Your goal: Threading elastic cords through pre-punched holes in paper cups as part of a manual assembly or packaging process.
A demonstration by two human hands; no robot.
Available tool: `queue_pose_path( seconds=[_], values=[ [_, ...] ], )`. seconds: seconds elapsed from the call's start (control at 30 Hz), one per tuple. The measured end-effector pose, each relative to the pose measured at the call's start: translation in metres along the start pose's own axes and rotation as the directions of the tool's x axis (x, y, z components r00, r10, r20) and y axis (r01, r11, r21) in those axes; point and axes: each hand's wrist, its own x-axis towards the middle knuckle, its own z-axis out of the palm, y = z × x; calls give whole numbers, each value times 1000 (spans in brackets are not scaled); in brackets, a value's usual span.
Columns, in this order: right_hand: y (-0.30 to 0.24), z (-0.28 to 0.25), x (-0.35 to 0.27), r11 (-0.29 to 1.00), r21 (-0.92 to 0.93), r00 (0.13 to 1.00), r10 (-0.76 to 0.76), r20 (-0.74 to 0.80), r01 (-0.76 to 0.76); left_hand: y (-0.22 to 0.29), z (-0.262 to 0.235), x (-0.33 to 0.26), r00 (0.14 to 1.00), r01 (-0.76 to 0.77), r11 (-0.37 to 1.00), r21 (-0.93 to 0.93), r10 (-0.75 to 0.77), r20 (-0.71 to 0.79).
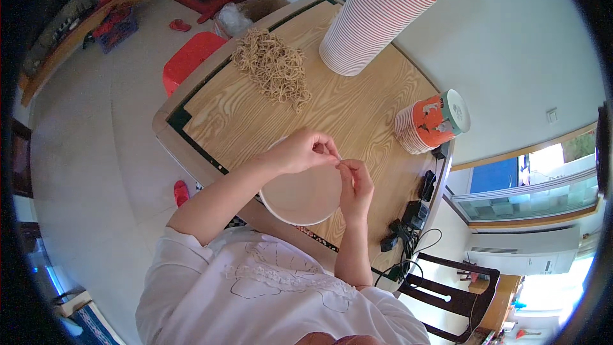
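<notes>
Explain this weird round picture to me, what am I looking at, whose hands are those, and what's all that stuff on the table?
The picture comes from a wide fisheye camera worn on a person's head, looking down, so straight edges bend near the rim. There is no machine: the two bare arms coming up from the bottom belong to the wearer. The left hand and right hand meet over a pale round cup seen from above, on the near edge of the wooden table. Their fingers pinch together at its rim, possibly on something small; it is too tiny to tell. Farther back lie a heap of dry tan noodles, a tall leaning stack of red-and-white paper cups and a shorter stack lying on its side.
</notes>
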Motion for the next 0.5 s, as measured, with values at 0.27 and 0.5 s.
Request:
queue_pose_path(
  seconds=[0.27,0.5],
  values=[
    [-1,-9,5,998,16,998,67,7,-68,6,10,2,984,-157,977,142,166,-57],
    [8,-16,9,995,77,994,63,-84,-56,1,18,3,977,-159,945,286,193,-94]
  ],
)
